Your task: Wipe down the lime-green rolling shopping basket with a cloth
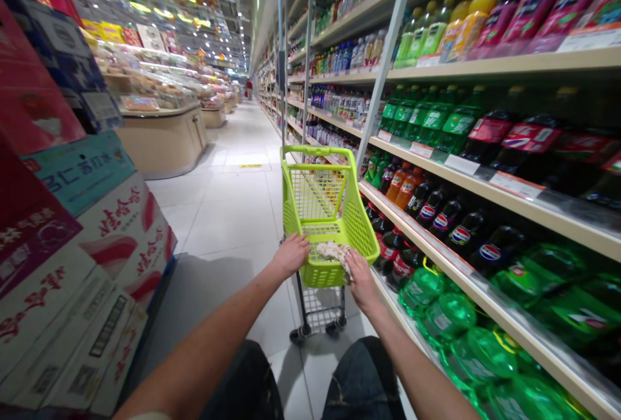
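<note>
The right hand (361, 277) pinches a pale cloth (332, 251) at the near right corner of the green cart (324, 276); the left hand (292, 254) rests at the near left corner, its grip unclear. Bracing there should keep the cart from rolling under the cloth.

Tiled aisle (228, 213): free passage running far, between display counter (160, 138) at left and bottle shelving (436, 164) at right. Obstructions: stacked cartons (116, 219), near left; green cart (356, 229), centre, basket open above, pale cloth (334, 251) at its near end.
</note>
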`<control>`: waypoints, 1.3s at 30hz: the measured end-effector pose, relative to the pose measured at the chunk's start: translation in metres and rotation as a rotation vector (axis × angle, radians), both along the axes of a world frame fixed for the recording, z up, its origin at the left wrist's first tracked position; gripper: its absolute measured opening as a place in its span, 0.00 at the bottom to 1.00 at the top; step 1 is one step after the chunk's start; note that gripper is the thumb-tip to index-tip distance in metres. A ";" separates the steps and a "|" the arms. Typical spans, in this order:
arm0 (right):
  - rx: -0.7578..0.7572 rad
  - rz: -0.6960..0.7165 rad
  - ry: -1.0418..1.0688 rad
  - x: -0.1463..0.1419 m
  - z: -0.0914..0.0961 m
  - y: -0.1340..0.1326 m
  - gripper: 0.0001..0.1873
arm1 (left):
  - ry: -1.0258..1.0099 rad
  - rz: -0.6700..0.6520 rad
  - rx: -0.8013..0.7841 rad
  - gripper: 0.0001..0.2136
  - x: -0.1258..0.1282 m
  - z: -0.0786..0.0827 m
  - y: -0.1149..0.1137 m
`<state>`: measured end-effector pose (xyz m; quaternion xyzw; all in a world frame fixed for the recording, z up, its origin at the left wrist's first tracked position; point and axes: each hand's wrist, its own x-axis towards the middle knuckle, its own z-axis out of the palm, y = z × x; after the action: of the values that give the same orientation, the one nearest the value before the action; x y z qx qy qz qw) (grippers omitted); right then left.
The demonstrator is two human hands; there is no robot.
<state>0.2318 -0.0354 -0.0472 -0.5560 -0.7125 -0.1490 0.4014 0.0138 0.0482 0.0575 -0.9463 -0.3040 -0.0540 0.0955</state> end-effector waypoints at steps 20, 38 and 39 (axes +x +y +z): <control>-0.336 -0.205 0.181 0.085 0.036 -0.016 0.29 | -0.044 0.334 -0.032 0.29 -0.013 0.008 0.017; -0.030 -0.122 0.090 -0.002 0.034 0.019 0.27 | -0.114 0.299 -0.030 0.29 -0.023 0.015 -0.016; -0.017 -0.176 0.102 0.014 0.032 0.015 0.27 | -0.118 0.305 -0.039 0.28 -0.021 0.015 -0.019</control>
<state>0.2459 -0.0203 -0.0156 -0.6268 -0.6406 -0.1491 0.4179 -0.0076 0.0297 0.0723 -0.8860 -0.4503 -0.0885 0.0664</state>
